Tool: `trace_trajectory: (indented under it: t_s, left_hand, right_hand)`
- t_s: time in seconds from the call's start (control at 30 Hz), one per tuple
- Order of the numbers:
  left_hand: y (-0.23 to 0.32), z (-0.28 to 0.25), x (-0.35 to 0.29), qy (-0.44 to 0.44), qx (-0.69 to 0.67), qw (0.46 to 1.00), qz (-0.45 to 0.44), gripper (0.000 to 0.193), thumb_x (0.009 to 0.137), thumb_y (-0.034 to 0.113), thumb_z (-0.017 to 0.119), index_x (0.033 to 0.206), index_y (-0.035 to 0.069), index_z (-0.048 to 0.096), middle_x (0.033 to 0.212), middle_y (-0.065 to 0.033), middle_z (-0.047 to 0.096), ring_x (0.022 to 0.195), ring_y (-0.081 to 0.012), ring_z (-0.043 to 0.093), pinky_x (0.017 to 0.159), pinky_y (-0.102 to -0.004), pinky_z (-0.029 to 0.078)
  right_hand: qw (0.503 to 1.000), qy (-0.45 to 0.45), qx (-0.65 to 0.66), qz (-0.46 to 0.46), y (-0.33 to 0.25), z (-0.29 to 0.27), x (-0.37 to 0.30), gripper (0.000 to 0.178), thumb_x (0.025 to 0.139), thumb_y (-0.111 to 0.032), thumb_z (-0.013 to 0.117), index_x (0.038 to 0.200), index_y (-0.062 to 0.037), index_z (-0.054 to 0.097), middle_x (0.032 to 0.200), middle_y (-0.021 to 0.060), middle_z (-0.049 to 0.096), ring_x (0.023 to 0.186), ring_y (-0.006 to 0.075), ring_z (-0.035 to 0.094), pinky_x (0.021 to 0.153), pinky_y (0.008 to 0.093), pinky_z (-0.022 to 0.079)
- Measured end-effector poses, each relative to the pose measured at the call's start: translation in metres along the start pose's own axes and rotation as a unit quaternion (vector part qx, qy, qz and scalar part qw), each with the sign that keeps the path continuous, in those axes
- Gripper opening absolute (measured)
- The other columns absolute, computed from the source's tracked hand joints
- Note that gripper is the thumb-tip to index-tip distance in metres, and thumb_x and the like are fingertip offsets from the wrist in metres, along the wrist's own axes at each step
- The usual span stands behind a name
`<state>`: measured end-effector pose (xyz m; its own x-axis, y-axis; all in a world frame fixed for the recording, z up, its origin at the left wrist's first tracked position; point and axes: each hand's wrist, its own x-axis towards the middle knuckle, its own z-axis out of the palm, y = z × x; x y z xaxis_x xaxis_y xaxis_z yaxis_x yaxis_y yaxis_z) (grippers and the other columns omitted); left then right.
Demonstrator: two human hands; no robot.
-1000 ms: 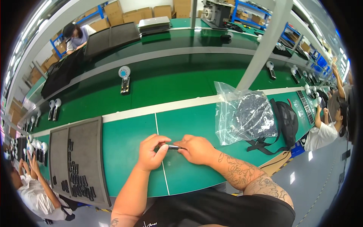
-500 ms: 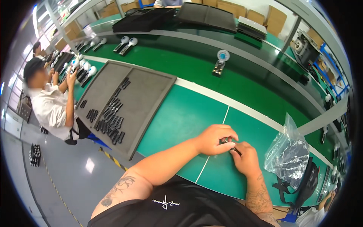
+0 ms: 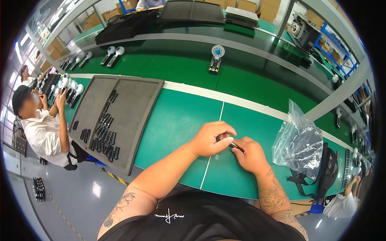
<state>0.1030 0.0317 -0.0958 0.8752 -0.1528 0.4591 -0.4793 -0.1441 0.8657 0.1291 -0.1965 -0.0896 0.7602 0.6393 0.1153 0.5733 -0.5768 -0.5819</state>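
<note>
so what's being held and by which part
A dark part, left hand at one end, right hand at the other; exact grip hidden.

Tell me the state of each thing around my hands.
Dark piece, held by left hand and right hand
Tray, partly filled with small black parts
Clear plastic bag, dark contents inside; mouth unclear
Black bag, straps loose; closure unclear
Fan, lying on green surface

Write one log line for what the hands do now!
left hand: holds small dark part; right hand: holds same part; left side: grey tray, black pieces inside; right side: clear plastic bag, black strapped bag
</note>
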Motion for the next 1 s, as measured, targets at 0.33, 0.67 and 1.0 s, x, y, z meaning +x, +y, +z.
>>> trace_trajectory:
  t_s: [0.33,0.67,1.0]
  left_hand:
    - [0.001,0.007,0.002,0.023,0.096,0.995,0.013,0.019,0.088,0.012,0.072,0.105,0.005,0.075,0.089,-0.0057,0.070,0.070,-0.0182,0.060,0.065,-0.0307,0.051]
    - [0.019,-0.159,0.040,0.061,0.448,0.892,0.013,0.020,0.086,0.018,0.072,0.101,0.006,0.077,0.101,-0.0096,0.079,0.089,-0.0321,0.072,0.081,-0.0423,0.058]
    - [-0.060,-0.439,-0.003,0.238,0.620,0.665,-0.342,0.025,0.095,0.026,0.062,0.111,0.009,0.072,0.110,-0.0158,0.076,0.103,-0.0424,0.071,0.086,-0.0506,0.057]
  right_hand:
    - [1.000,0.011,-0.020,-0.020,-0.008,-0.005,-0.003,0.030,0.089,-0.009,0.073,0.119,-0.0079,0.077,0.093,0.0109,0.067,0.079,0.0297,0.064,0.072,0.0381,0.054]
    - [0.996,0.055,-0.062,-0.016,-0.017,0.010,-0.001,0.027,0.087,-0.008,0.075,0.113,-0.0055,0.073,0.096,0.0103,0.064,0.078,0.0277,0.061,0.073,0.0380,0.052]
    - [0.980,0.089,-0.178,-0.022,-0.026,0.033,0.008,0.034,0.084,-0.014,0.076,0.116,-0.0081,0.066,0.101,0.0106,0.063,0.081,0.0310,0.059,0.074,0.0411,0.050]
